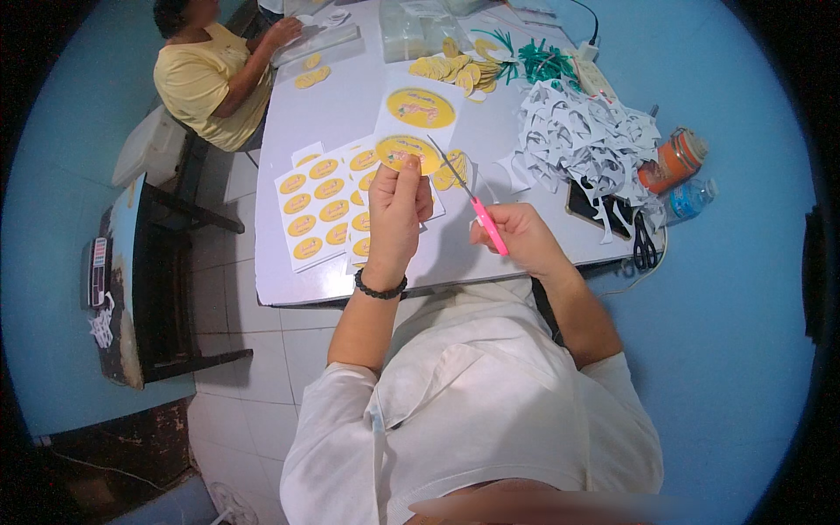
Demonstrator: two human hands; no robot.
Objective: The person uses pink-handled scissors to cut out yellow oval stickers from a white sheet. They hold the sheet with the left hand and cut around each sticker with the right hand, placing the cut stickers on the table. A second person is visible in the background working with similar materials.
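My left hand [399, 207] pinches a white paper strip [449, 131] printed with two yellow oval labels, thumb on the lower oval label [387, 151]. In my right hand [522, 236] are scissors with pink handles [489, 226]. Their blades [453, 167] lie at the right edge of the lower oval, apparently slightly parted. Below and left of my left hand, printed sheets of yellow ovals [315, 207] lie on the white table [275, 282], partly hidden by that hand. Behind the scissor blades rests a small pile of cut oval labels [451, 172].
White paper offcuts [577, 138] are heaped at the right, over a phone [577, 203]. Beside them are black-handled scissors [645, 246], an orange jar [672, 161] and a plastic bottle [689, 200]. More cut ovals [446, 67] and green ties [545, 60] lie farther back. A co-worker [210, 79] sits at the left.
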